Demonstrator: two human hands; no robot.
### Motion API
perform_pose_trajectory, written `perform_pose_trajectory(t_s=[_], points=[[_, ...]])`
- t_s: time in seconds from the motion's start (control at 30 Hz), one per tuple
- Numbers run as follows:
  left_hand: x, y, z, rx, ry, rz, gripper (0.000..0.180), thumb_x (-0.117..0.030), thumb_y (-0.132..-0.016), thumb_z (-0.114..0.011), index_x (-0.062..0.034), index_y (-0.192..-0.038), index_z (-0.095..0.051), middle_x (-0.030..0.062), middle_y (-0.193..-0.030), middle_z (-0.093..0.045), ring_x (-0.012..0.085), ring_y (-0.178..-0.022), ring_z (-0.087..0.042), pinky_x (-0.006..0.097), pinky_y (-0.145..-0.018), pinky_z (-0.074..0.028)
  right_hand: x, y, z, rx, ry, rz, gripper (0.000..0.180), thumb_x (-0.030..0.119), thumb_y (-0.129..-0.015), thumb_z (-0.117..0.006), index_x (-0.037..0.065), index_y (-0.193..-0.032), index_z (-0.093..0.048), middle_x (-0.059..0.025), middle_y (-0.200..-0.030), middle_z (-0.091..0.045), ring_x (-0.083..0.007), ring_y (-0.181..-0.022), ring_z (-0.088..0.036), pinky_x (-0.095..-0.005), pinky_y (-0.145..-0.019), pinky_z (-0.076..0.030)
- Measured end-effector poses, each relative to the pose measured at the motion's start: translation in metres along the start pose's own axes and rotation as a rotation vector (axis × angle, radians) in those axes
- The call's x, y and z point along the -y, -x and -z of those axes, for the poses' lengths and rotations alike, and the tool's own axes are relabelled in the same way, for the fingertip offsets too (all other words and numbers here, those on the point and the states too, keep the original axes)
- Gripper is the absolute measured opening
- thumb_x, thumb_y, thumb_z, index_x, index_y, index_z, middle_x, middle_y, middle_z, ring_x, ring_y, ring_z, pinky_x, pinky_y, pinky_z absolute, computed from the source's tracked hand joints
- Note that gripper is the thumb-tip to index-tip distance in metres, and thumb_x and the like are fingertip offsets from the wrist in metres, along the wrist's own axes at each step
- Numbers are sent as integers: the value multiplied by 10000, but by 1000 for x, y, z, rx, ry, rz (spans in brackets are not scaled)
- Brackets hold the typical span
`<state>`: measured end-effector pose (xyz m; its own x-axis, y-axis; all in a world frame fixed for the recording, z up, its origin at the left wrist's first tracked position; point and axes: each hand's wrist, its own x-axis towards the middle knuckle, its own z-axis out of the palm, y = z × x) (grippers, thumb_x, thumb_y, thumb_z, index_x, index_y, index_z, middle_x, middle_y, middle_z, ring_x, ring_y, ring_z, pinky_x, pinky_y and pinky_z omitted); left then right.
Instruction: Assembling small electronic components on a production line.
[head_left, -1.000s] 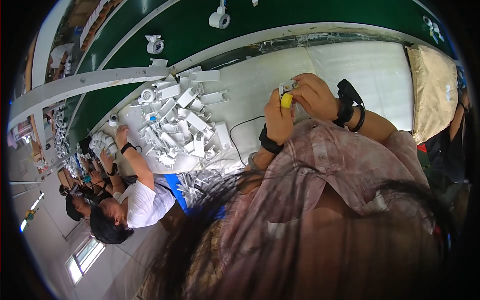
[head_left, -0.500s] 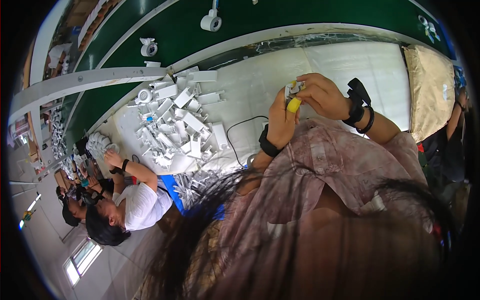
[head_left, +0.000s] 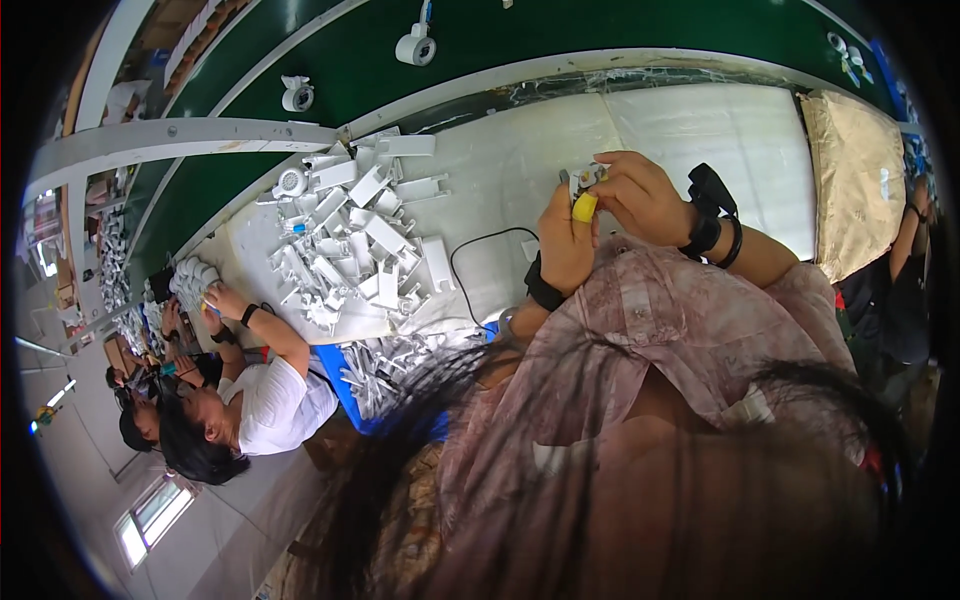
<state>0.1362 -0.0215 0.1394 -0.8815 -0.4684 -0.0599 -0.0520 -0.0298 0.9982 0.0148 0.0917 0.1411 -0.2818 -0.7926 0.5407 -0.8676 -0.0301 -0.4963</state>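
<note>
Both hands are pinching a small white part (head_left: 583, 180) above the surface (head_left: 700, 130), left hand (head_left: 568, 240) at six o'clock of it, right hand (head_left: 640, 195) at three. A pile of white parts (head_left: 350, 240) and a black cable (head_left: 480, 250) are lying at nine o'clock.

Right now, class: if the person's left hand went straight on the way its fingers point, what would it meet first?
The left hand points up and slightly right at the small white part held between both hands, so it would meet that first, with the right hand just beyond. Depth is hard to judge.
</note>
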Motion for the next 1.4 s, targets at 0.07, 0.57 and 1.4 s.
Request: perform_pose_trajectory(t_s=[0.07,0.57,1.4], points=[[10,2,0,-20,-27,-8,193,-160,-987,-461,-1,-1067,-536,34,-629,-538,95,-506,-489,250,-449,-389,2,3,-3,-10,5,-4,242,-43,-703,-714,21,-912,-608,-131,-883,-577,-362,-1010,-605,-400,-787,-514],[77,-25,79,251,-329,183,403,-82,-838,-631,7,-1216,-522,139,-1112,-573,266,-990,-564,379,-749,-499,-159,-73,-30,-141,-94,-430,171,55,-836,-654,53,-1006,-628,-109,-932,-632,-298,-893,-612,-350,-753,-510],[110,36,32,130,-1171,-232,365,-221,-697,-684,-86,-1003,-537,52,-896,-560,257,-862,-573,421,-721,-484,-45,51,-61,801,142,318,92,215,-715,-624,163,-758,-686,17,-675,-633,-187,-786,-575,-344,-770,-413]])
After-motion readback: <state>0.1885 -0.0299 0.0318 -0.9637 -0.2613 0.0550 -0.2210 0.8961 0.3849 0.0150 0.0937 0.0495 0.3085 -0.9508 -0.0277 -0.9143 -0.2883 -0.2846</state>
